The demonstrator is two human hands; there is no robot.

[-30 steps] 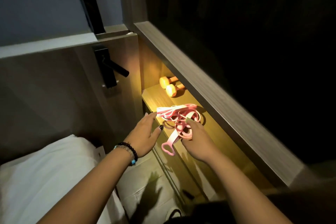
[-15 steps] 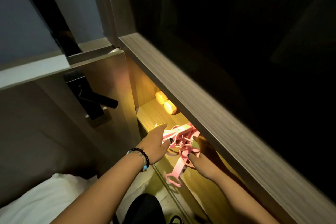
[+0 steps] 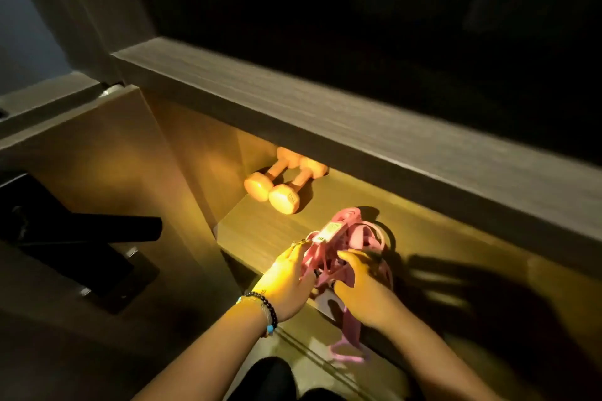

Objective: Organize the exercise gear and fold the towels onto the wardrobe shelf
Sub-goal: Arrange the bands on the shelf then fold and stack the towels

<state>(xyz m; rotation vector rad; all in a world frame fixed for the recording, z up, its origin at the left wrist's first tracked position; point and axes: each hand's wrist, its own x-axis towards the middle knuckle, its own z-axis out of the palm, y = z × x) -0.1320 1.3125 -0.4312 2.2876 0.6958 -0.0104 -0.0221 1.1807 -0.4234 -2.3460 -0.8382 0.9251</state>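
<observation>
A tangled pink resistance band set with a labelled handle lies near the front edge of the lit wardrobe shelf. One pink strap with a loop end hangs over the edge below my right wrist. My left hand presses against the bundle's left side, fingers fairly straight. From the right, my right hand holds the bundle, its fingers curled over the straps. Two orange dumbbells lie side by side at the shelf's back left corner.
A thick wooden shelf board overhangs the lit compartment, and the space above it is dark. A black door handle juts out at the left. The compartment's side panel stands left of the dumbbells.
The view has dropped closer to the shelf. Both hands have closed in on the pink bands; the left hand now touches the bundle, which sits further in on the shelf.
</observation>
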